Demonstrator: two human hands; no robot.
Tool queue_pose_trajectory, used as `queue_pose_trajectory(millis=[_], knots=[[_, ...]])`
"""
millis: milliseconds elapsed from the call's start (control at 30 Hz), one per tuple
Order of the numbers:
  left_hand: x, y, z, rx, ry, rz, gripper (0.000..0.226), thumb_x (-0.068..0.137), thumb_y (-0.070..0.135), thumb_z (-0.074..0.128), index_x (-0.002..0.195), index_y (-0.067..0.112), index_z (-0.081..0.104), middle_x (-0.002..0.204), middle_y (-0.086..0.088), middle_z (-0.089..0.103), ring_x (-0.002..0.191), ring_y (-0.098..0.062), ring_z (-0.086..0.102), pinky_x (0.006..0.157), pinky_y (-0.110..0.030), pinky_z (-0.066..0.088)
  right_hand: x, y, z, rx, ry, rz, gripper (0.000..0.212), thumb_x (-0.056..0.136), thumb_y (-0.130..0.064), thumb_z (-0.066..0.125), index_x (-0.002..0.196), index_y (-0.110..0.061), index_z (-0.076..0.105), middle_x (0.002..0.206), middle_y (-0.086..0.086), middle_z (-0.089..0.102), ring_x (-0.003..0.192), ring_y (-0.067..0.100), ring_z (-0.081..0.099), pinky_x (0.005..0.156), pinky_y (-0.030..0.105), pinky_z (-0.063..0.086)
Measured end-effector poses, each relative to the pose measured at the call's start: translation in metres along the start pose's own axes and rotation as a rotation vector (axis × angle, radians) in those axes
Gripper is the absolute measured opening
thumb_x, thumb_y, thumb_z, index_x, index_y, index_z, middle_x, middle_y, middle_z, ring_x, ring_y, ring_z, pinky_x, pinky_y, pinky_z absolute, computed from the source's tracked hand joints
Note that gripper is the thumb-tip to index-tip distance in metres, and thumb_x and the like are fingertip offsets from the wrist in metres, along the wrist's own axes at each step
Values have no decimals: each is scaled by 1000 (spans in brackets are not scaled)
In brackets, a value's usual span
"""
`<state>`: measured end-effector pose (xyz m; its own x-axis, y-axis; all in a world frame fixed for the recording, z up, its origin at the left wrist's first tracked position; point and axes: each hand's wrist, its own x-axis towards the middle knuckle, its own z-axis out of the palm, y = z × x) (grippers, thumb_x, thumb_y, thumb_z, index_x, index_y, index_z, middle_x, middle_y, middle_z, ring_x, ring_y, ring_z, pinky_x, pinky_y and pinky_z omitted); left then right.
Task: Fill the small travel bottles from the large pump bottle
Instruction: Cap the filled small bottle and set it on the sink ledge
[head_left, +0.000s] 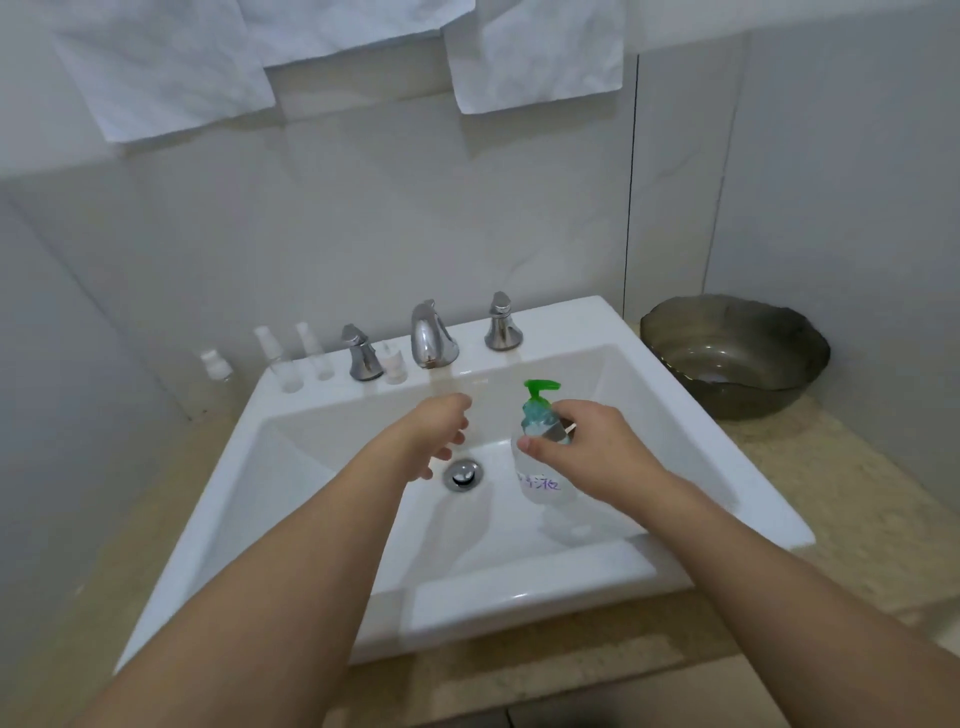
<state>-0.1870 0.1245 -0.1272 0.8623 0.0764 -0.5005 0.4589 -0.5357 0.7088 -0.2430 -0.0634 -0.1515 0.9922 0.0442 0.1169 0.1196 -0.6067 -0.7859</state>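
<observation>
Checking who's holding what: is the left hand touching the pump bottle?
Apart: head view shows bare sink between left hand and pump bottle.

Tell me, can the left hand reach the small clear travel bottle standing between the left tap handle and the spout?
Probably yes. The left hand holds nothing and hovers over the white sink, and nothing stands between it and the small clear travel bottle.
</observation>
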Motion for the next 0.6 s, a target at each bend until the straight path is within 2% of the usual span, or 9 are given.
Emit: queue_pose_trajectory(millis=[67,133,233,300,400,467,533,600], knots=[[-4,-5,-13,14,29,23,45,103,41,37,132,10,53,129,-7,57,116,-30,52,103,-50,38,1,-12,11,50,-12,-15,30,83,-42,72,92,-14,67,88,1,65,78,15,60,63,21,45],[-4,-11,-27,13,74,45,42,102,38,41,131,10,53,128,-6,58,114,-29,54,100,-48,40,3,-24,24,86,-30,-24,29,82,-41,73,94,-16,68,90,0,65,79,14,60,68,26,49],[0,-21,-48,42,145,91,35,100,35,46,125,11,54,123,-7,60,111,-28,58,91,-43,43,11,-40,47,114,-51,-45,25,82,-39,73,94,-17,68,87,-3,65,71,8,56,62,23,45],[6,-30,-62,57,195,133,25,98,30,49,113,12,56,113,-8,61,102,-28,59,83,-39,42,19,-48,64,143,-72,-52,22,82,-38,73,92,-18,68,88,-3,66,74,9,57,61,21,43],[19,-43,-75,37,305,213,12,95,23,53,96,13,59,94,-6,58,84,-24,53,73,-34,41,32,-54,83,184,-80,-32,26,82,-37,74,97,-16,69,94,1,65,82,15,60,74,29,50],[27,-47,-79,0,377,254,15,93,23,56,104,13,60,95,-3,60,87,-23,55,75,-33,43,39,-57,91,198,-71,-17,26,83,-35,73,99,-15,69,95,1,64,82,17,59,79,33,50],[39,-49,-81,-32,436,298,28,93,24,59,119,15,58,102,1,61,96,-22,58,82,-33,46,50,-55,98,203,-53,-3,25,84,-32,73,101,-14,69,93,-1,63,82,16,59,80,33,50],[49,-46,-78,-59,483,347,34,93,26,61,124,15,55,104,4,59,100,-20,59,86,-33,46,59,-51,103,210,-37,17,23,84,-31,73,100,-15,69,92,-2,64,84,16,61,80,32,50]])
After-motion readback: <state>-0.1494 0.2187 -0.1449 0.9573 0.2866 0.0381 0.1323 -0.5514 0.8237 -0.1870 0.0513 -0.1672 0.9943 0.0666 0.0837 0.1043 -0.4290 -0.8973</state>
